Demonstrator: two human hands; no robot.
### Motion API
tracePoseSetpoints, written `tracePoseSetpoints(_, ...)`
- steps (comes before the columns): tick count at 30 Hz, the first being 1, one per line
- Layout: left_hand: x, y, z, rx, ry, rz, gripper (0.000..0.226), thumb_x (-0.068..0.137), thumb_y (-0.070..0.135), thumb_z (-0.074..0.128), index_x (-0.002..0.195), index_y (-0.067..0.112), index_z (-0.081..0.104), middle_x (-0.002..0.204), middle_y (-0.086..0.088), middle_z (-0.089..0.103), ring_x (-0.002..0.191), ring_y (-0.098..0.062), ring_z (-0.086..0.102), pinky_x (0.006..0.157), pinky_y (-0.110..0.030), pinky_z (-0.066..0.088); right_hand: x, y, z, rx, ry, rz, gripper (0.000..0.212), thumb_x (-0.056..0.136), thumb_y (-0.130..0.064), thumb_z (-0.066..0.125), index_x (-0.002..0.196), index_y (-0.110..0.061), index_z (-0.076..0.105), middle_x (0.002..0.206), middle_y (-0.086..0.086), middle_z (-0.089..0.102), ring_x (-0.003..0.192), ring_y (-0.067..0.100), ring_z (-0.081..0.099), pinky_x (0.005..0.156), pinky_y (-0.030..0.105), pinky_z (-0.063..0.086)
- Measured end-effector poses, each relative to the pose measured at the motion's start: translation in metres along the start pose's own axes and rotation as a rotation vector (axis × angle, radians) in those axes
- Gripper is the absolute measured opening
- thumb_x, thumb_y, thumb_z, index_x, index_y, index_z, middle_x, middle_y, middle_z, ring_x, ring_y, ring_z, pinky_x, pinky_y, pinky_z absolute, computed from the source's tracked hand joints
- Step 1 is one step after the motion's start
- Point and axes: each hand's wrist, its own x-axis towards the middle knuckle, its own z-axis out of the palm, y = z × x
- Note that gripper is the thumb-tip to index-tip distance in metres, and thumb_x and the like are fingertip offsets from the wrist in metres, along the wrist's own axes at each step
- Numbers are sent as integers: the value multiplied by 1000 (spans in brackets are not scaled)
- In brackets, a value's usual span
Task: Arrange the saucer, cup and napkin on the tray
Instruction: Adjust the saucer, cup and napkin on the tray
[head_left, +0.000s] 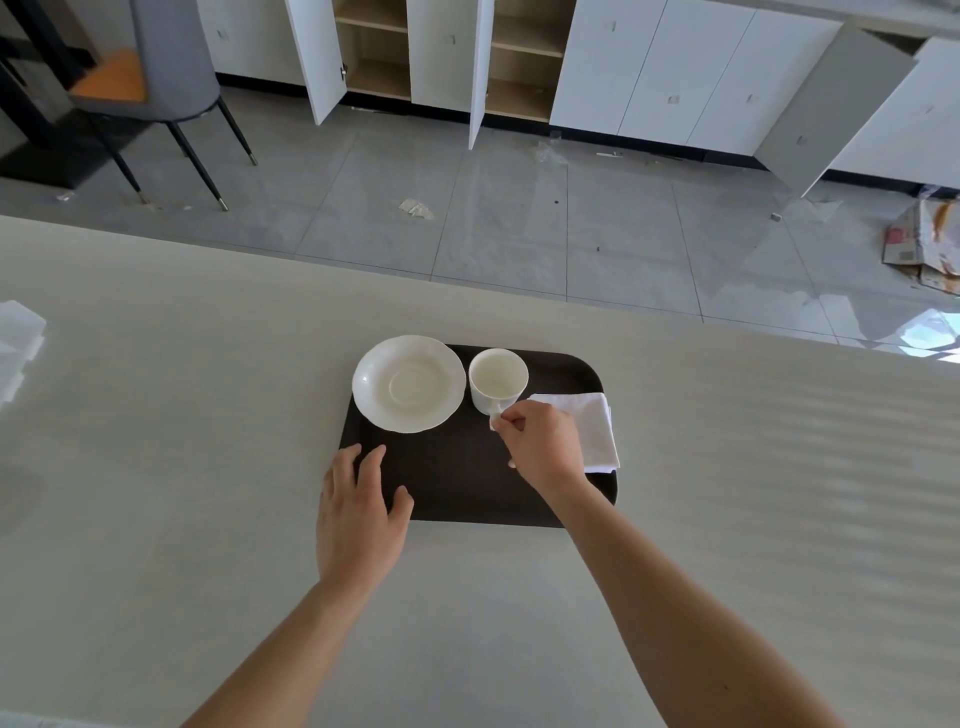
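A dark brown tray (467, 483) lies on the pale counter. On its far left corner sits a white scalloped saucer (409, 383), slightly overhanging the rim. To the right of the saucer stands an empty white cup (497, 378), upright on the tray. My right hand (545, 441) pinches the cup's handle at its near side. A folded white napkin (595, 431) lies on the tray's right side, partly hidden under my right hand. My left hand (361, 512) rests flat with fingers spread on the tray's near left corner and the counter.
The counter (156, 415) stretches wide on both sides of the tray; its far edge runs just behind the tray. A translucent plastic item (18, 338) lies at the far left. Beyond are the tiled floor, a grey chair (171, 78) and white cabinets with open doors.
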Motion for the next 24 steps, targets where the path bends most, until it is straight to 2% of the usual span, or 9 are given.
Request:
tracePoseSetpoints(3,-1,3,-3,-3,15,2,50,85,21,67,132,11,56,138,-13,50,125,-33,49,96,-47,50,-4,14,-11,35,39,21,18,93,-29,66,98,-14,74,88,1,76,70,19,67,66,31,54)
tracePoseSetpoints(6,-5,17,0,-22,62,191,33,83,16,69,115,10,66,113,-8,63,103,-31,60,83,-43,54,-14,49,-37,-14,189,104,13,90,-27,68,96,-17,74,88,-1,74,74,16,59,63,24,40)
tracePoseSetpoints(8,-6,43,6,-101,-37,228,23,87,21,65,108,14,69,95,-1,65,88,-22,63,73,-40,55,-19,75,-55,-63,286,172,13,90,-24,67,97,-16,73,90,1,72,76,19,59,66,27,38)
tracePoseSetpoints(10,-4,74,18,-184,-167,204,25,91,28,61,113,17,68,89,4,65,83,-14,63,74,-37,55,-22,94,-66,-95,287,229,19,91,-24,66,106,-14,72,99,3,68,79,20,59,70,28,39)
tracePoseSetpoints(14,9,126,46,-229,-330,136,36,92,34,60,123,17,62,93,3,70,87,-13,64,81,-30,52,-20,107,-61,-175,120,240,30,93,-30,63,118,-14,67,111,5,64,91,26,64,74,28,41)
tracePoseSetpoints(16,13,140,56,-259,-367,58,32,90,33,61,117,14,63,87,2,70,84,-15,65,73,-29,52,-20,107,-56,-174,107,209,24,93,-26,61,112,-13,69,106,6,64,89,29,64,72,29,43)
tracePoseSetpoints(18,16,147,64,-264,-347,5,32,87,30,65,113,14,62,86,2,67,81,-14,63,62,-22,45,-20,105,-52,-182,121,178,17,92,-21,59,96,-9,70,94,8,63,80,31,62,68,32,46)
tracePoseSetpoints(21,17,150,72,-246,-314,-28,44,84,26,69,126,18,58,104,-3,65,94,-18,62,74,-26,49,-19,105,-47,-179,132,154,18,88,-15,58,73,-4,60,78,8,55,67,32,53,58,33,38)
tracePoseSetpoints(24,16,150,75,-309,-284,-87,46,84,22,70,129,19,59,113,-4,62,98,-17,61,83,-28,51,-16,106,-44,-153,134,136,11,87,-13,60,80,-5,63,78,9,59,70,32,54,58,33,38)
